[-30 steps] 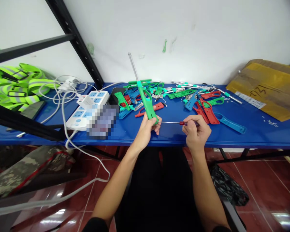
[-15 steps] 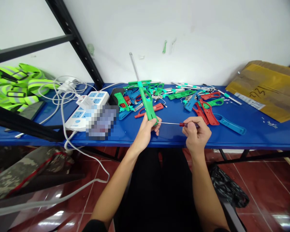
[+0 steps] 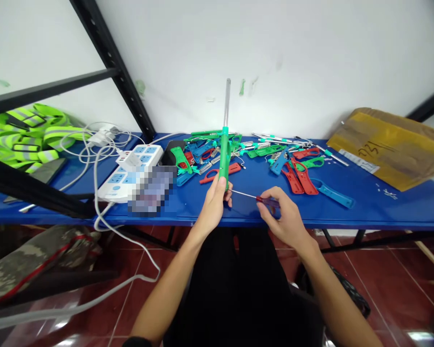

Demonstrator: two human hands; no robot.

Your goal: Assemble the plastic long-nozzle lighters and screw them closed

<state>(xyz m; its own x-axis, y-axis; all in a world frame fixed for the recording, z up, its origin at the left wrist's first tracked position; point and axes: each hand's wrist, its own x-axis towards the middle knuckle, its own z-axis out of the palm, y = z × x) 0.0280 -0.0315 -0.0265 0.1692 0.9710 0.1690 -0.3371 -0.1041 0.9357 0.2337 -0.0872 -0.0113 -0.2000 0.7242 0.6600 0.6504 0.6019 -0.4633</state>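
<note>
My left hand [image 3: 214, 202] is closed round the base of a green long-nosed lighter [image 3: 223, 154], held upright with its metal tube pointing up at the wall. My right hand [image 3: 284, 219] pinches the red handle of a thin screwdriver [image 3: 255, 196]. The screwdriver's shaft runs left and its tip meets the lighter's lower end, just above my left thumb. Both hands hover over the front edge of the blue table [image 3: 383, 212].
A heap of green, red and blue lighter shells and metal tubes [image 3: 275, 154] lies behind my hands. White power strips [image 3: 130, 168] with tangled cables sit at the left, beside neon vests [image 3: 29, 135] and a black rack frame [image 3: 104, 53]. A cardboard box [image 3: 394, 144] lies at the right.
The lighter has been turned from leaning left to nearly upright. My right hand with the screwdriver has shifted left and lower. The view has tilted a little.
</note>
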